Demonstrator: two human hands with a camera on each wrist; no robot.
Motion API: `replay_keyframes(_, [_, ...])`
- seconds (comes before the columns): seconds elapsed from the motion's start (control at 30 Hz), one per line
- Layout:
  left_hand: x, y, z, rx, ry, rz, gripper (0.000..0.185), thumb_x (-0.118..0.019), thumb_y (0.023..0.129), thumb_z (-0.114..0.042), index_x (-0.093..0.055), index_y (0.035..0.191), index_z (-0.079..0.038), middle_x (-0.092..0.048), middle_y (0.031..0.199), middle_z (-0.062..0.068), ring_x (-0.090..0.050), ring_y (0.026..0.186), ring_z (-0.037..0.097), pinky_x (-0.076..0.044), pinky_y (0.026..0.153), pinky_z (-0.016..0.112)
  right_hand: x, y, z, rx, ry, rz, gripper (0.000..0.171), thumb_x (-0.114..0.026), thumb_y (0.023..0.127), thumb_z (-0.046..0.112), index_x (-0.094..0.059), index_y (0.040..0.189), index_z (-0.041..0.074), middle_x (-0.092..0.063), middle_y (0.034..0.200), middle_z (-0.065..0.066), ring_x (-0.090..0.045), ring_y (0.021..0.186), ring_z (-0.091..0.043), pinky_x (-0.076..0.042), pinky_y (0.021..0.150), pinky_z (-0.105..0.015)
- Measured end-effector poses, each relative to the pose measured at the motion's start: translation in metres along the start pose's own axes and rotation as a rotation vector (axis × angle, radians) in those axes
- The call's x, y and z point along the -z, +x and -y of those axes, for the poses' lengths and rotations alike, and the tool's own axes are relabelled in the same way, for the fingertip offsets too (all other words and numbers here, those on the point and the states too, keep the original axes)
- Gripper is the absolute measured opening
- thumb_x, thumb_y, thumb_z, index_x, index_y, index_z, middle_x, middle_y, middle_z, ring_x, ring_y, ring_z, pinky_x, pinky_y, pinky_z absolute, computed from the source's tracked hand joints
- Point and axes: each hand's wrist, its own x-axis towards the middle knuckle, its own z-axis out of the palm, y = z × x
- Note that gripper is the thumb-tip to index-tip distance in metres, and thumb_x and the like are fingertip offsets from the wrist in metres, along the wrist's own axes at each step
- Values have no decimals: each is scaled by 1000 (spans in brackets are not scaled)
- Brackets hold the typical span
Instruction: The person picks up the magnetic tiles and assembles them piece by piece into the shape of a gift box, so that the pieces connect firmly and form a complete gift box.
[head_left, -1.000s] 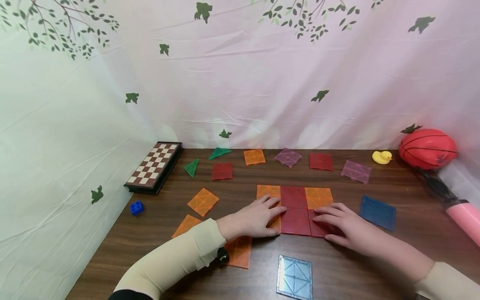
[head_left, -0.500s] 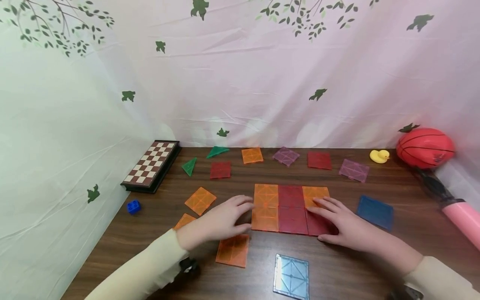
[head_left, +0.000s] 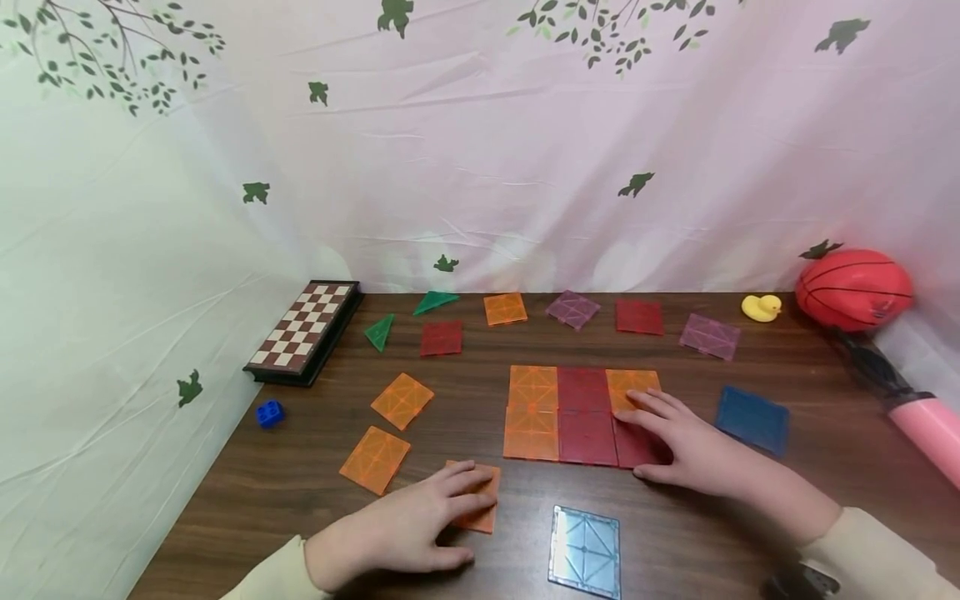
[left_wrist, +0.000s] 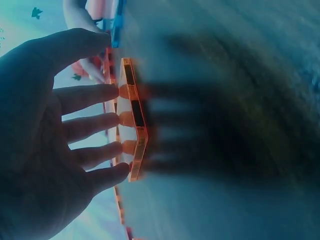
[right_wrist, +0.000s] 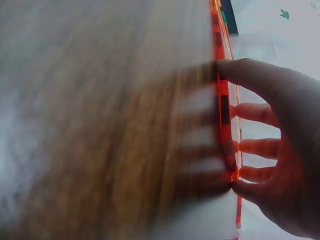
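Left hand [head_left: 411,518]: fingers spread, gripping nothing, over loose orange tile [head_left: 477,520] near-left of six-tile block [head_left: 582,417]; contact unclear | Right hand [head_left: 690,446]: fingers spread at block's right end | Advised: slide tile flat, lightly, block steadied.

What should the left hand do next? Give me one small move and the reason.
I'd have the left hand slide the orange tile under it toward the six-tile block. That hand lies over the tile, which sits apart from the block, while the right hand rests on the block's right end and could probably steady it.
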Motion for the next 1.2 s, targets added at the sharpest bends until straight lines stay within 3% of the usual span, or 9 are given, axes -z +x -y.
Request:
replay_keyframes(0.27, [6,3,12,69,5,-20,65,-69,98,-39,-48,153,-11,-34,162,10,-28,149,37,-36,113,52,1,1,0,-13,-9,-2,70,-85,82,44,-60,143,19,-42,155,-22,-29,141,-54,-42,97,-71])
replay_keyframes(0.6, [19,29,37,101,20,-17,72,-70,97,-36,-42,156,-6,-28,164,15,-20,151,40,-26,118,52,2,-1,1,-11,-10,0,70,-84,83,45,-59,144,19,-42,155,-21,-29,141,-53,-41,99,-71])
replay_keyframes(0.83, [26,45,43,125,22,5,73,-69,97,-38,-40,157,-7,-26,166,13,-19,153,36,-26,119,51,1,0,2,-10,1,5,70,-84,83,43,-59,144,19,-42,155,-21,-30,141,-53,-42,99,-70])
replay_keyframes(1.2, [27,60,45,77,51,4,72,-68,98,-40,-41,157,-9,-27,165,10,-21,153,34,-27,119,48,1,0,0,-6,-1,7,72,-84,83,44,-58,145,19,-42,155,-21,-31,141,-52,-42,99,-69])
